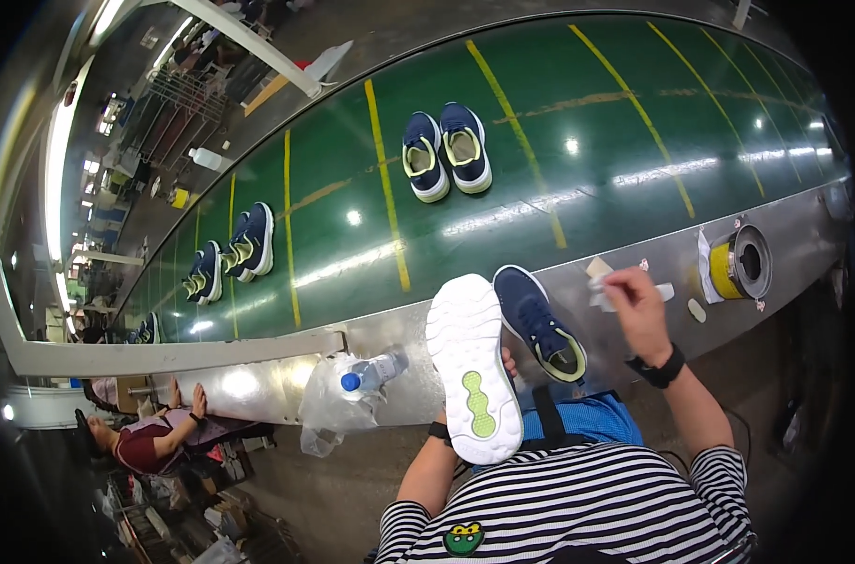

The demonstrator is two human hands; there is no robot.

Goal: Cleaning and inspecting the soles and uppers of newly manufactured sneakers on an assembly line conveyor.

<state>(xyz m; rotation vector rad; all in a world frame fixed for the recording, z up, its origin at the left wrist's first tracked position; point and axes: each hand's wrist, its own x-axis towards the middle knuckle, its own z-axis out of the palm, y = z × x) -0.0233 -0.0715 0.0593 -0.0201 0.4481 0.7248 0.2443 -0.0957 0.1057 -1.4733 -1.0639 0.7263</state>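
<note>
My left hand (509, 363) grips a navy sneaker from behind, mostly hidden by it. That sneaker's white sole (465, 357), with a lime-green inset, is turned up toward me. Just right of it, a second navy sneaker (538, 318) with a pale green lining rests upright on the metal ledge. My right hand (639, 312) is above the ledge, thumb and fingers pinched together. A thin white scrap (667, 291), cloth or paper, shows beside those fingers; whether they hold it I cannot make out. Beneath the hand is a small beige piece (598, 268).
Beyond the ledge runs a green conveyor belt (578, 122) with yellow lines, carrying a pair of navy sneakers (444, 155) and more pairs at left. A yellow-banded tin (736, 265) stands right. A bottle (376, 370) lies on plastic film at left. Another person (160, 442) works at far left.
</note>
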